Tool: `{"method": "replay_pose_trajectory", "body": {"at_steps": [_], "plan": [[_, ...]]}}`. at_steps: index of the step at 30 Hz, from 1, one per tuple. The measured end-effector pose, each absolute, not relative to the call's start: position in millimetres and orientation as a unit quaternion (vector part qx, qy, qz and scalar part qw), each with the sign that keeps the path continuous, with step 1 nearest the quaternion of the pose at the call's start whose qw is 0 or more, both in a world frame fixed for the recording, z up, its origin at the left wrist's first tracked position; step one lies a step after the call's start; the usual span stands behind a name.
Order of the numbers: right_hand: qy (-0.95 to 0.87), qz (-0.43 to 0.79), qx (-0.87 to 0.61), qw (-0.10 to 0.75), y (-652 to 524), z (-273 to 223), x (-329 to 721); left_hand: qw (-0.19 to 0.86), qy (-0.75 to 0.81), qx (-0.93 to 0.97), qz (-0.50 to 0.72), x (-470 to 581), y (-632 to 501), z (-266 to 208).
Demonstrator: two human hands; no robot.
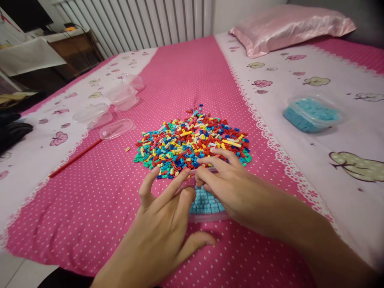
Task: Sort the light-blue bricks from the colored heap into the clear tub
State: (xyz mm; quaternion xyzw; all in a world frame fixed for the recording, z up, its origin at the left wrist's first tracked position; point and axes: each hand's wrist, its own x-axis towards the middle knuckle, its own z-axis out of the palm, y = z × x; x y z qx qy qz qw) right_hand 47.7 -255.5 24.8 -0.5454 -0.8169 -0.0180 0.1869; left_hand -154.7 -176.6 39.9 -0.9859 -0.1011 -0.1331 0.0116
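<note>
Low in front of me a clear plastic container (207,217) holds light blue building bricks (207,201), set close together in rows. My left hand (163,224) is at its left side, thumb and fingers spread, with no object showing in it. Over the container's far rim is my right hand (232,188); its index finger and thumb close together, the other fingers reach forward. Whatever may be between those fingertips is hidden. Just beyond both hands lies a heap of small building bricks (192,144) in red, blue, yellow, green and white.
A second clear container (313,114) of light blue bricks stands at right. Several clear empty containers and lids (120,96) lie at left, near a clear scoop with a red handle (76,158). A pink pillow (291,28) rests at the back of the pink bedspread (186,68).
</note>
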Motion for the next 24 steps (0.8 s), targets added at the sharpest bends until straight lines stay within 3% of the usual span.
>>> {"method": "replay_pose_trajectory", "body": {"at_steps": [15,19,24], "plan": [[-0.800,0.018,-0.571,0.183,-250,25,46,-0.036,-0.127,-0.974,-0.185,-168,-177,45],[-0.768,0.023,-0.590,0.246,-249,30,46,-0.167,-0.196,-0.934,-0.247,-181,-174,26],[-0.756,-0.005,-0.600,0.264,-251,33,43,-0.348,-0.253,-0.866,-0.257,-173,-173,-11]]}}
